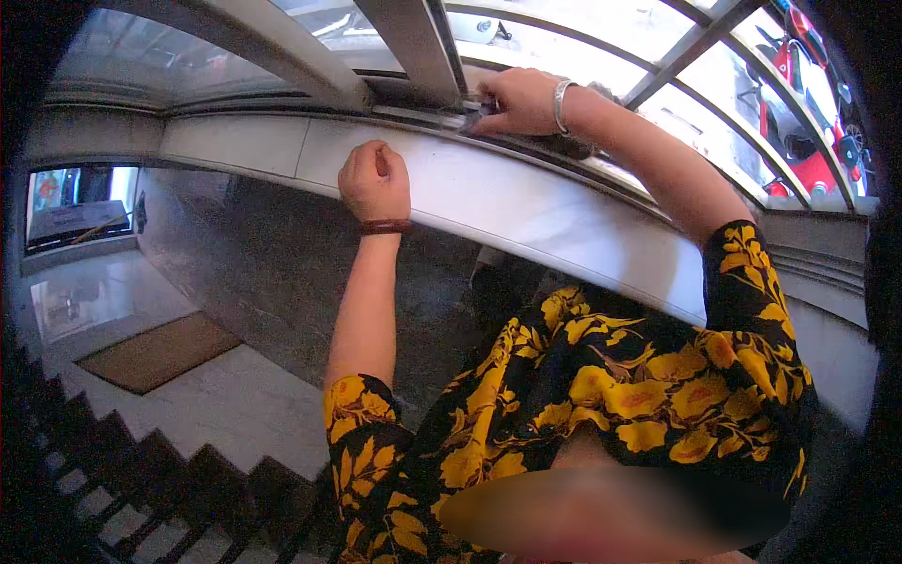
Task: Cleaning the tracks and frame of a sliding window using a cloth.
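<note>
My left hand (375,180) is curled into a loose fist above the white window sill (486,190), near its inner edge. Nothing shows in it, and a dark red bracelet circles the wrist. My right hand (520,102), with a silver bangle, reaches over the sill to the window track (416,116). Its fingers are bent around a small grey object (480,113) at the foot of the upright window frame (416,49). Blur and the fingers hide what that object is. Some greyish material shows behind the wrist; I cannot tell whether the hand holds it.
Metal window bars (694,49) stand beyond the glass, with red vehicles (810,176) outside. Below the sill is a dark stone-like surface (296,261). A brown mat (162,352) lies on the pale floor at the left, beside dark stair-like steps (211,479).
</note>
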A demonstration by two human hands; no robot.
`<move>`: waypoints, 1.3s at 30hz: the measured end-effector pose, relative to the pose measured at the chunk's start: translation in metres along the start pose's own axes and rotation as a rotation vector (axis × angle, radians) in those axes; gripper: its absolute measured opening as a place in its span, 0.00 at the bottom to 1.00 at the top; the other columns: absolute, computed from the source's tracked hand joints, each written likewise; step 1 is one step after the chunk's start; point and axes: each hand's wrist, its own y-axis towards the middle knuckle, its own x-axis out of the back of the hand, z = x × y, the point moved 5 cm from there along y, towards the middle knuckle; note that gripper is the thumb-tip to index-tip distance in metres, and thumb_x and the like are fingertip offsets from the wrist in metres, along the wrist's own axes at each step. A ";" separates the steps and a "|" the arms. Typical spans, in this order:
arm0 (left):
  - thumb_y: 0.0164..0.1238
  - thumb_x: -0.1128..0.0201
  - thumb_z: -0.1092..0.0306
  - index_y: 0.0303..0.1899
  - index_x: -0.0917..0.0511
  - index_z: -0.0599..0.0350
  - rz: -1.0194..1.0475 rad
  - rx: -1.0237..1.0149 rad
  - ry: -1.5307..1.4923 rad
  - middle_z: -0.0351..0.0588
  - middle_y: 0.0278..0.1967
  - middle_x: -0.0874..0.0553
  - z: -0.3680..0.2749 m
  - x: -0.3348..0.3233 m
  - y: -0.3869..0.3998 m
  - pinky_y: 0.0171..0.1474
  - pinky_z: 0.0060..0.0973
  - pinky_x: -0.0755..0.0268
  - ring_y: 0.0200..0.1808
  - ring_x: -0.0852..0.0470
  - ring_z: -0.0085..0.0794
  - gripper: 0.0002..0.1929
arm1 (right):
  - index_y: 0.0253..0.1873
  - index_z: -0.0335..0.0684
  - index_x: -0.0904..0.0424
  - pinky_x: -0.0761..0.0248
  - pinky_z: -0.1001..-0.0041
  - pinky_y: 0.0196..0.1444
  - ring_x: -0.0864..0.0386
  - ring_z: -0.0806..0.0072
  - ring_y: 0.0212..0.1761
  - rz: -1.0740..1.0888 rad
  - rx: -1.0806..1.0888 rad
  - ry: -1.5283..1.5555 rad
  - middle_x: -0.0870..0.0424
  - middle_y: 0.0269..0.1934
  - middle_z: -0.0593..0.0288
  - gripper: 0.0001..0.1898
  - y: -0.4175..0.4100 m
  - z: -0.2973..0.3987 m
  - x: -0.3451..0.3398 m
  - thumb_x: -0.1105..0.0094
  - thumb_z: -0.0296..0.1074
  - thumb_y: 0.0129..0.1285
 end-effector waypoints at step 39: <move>0.67 0.38 0.61 0.62 0.25 0.53 0.163 -0.206 0.147 0.54 0.35 0.19 -0.033 -0.028 0.014 0.42 0.46 0.27 0.36 0.18 0.48 0.23 | 0.42 0.31 0.21 0.28 0.72 0.36 0.25 0.73 0.29 -0.278 0.217 1.437 0.23 0.27 0.60 0.14 -0.032 0.056 -0.025 0.47 0.38 0.72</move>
